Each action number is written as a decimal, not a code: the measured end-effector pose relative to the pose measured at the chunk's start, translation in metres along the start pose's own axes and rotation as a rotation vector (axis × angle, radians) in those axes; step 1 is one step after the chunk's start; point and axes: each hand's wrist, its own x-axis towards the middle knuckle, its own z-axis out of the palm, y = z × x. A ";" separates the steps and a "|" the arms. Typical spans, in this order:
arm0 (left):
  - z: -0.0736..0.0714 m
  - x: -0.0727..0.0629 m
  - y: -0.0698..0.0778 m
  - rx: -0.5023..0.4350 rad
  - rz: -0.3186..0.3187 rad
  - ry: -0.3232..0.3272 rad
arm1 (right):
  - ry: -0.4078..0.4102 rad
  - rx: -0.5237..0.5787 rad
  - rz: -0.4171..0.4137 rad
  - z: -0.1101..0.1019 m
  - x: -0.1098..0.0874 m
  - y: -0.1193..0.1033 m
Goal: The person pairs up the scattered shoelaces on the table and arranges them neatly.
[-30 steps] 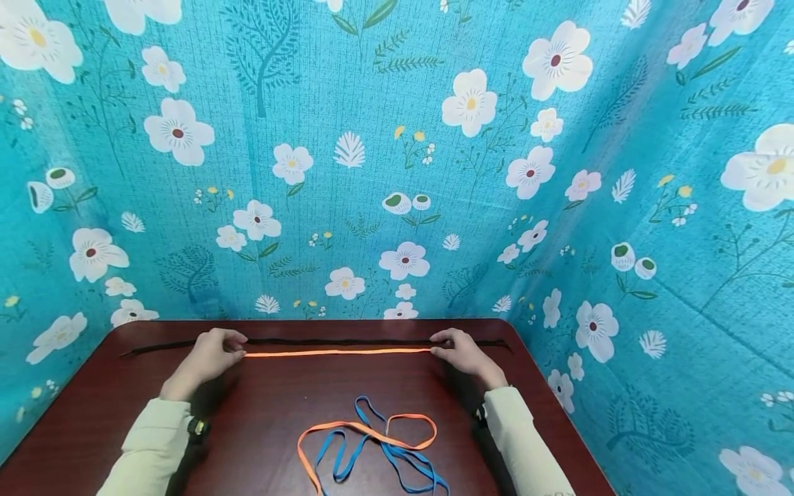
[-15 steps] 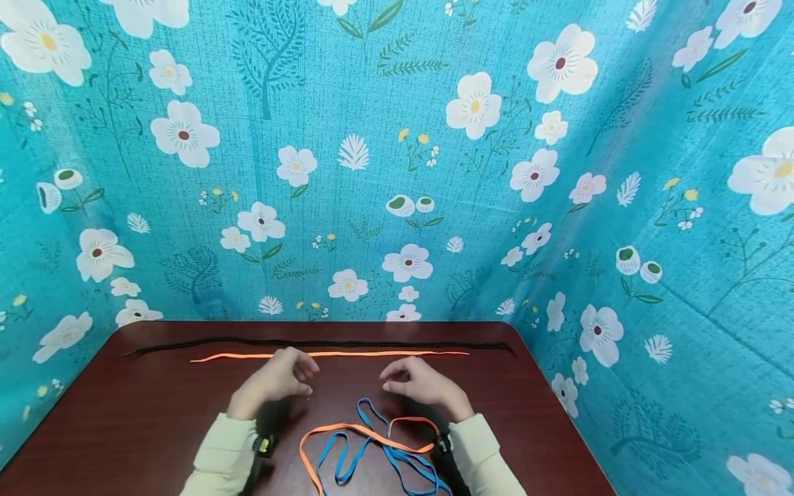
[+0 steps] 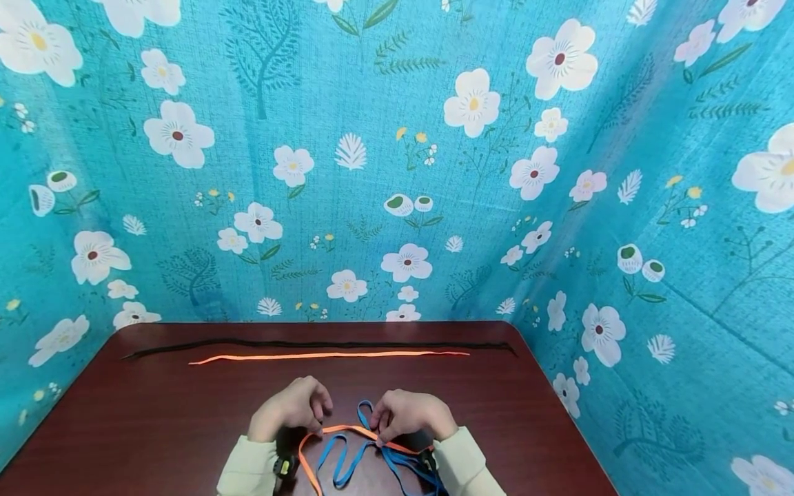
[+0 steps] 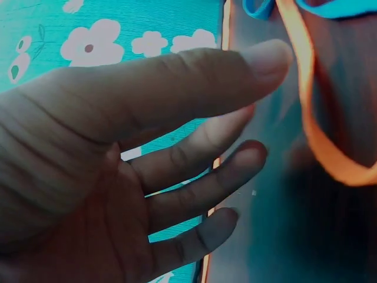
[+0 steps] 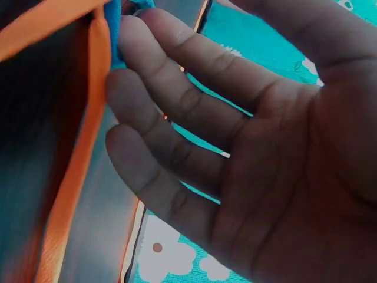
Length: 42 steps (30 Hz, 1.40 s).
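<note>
Lace (image 3: 350,427), orange and loosely curved, lies on the table (image 3: 155,413) between and in front of the two hands, its right-hand part hidden by the right hand (image 3: 412,415). The blue lace (image 4: 344,8) winds about in bends and crosses the curved lace, with a small loop on its far side and more strands on its near side. The left hand (image 3: 293,410) is at the left bend of the curved lace; its fingers are loosely bent, thumb and forefinger parted, with nothing held, and the thumb tip is so close to the curved lace that I cannot tell if they touch. The right hand is over the crossing of the curved lace and the blue lace, fingers nearly straight and spread away from the thumb, no grip showing; the fingertips are right by both laces, and contact cannot be told for sure. Well beyond the curved lace, the straight orange lace (image 3: 329,355) lies stretched sideways, and farther beyond it, nearly parallel, the longer black lace (image 3: 329,344). Behind all these, past the table's far edge from the curved lace, hangs a turquoise flowered cloth (image 3: 372,96).
</note>
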 end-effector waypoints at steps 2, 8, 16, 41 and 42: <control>0.002 0.000 -0.002 0.003 -0.004 0.000 | 0.006 -0.004 0.018 0.002 0.000 -0.003; 0.010 -0.001 -0.008 0.029 -0.021 0.007 | 0.010 -0.029 0.036 0.011 0.002 -0.012; 0.015 0.002 -0.003 0.092 -0.045 0.034 | 0.038 -0.181 0.111 0.016 0.004 -0.020; 0.013 0.004 0.036 -0.031 0.120 -0.131 | 0.164 -0.173 -0.144 0.004 -0.016 -0.036; 0.013 0.004 0.039 -0.035 0.126 -0.133 | 0.178 -0.175 -0.159 0.003 -0.017 -0.037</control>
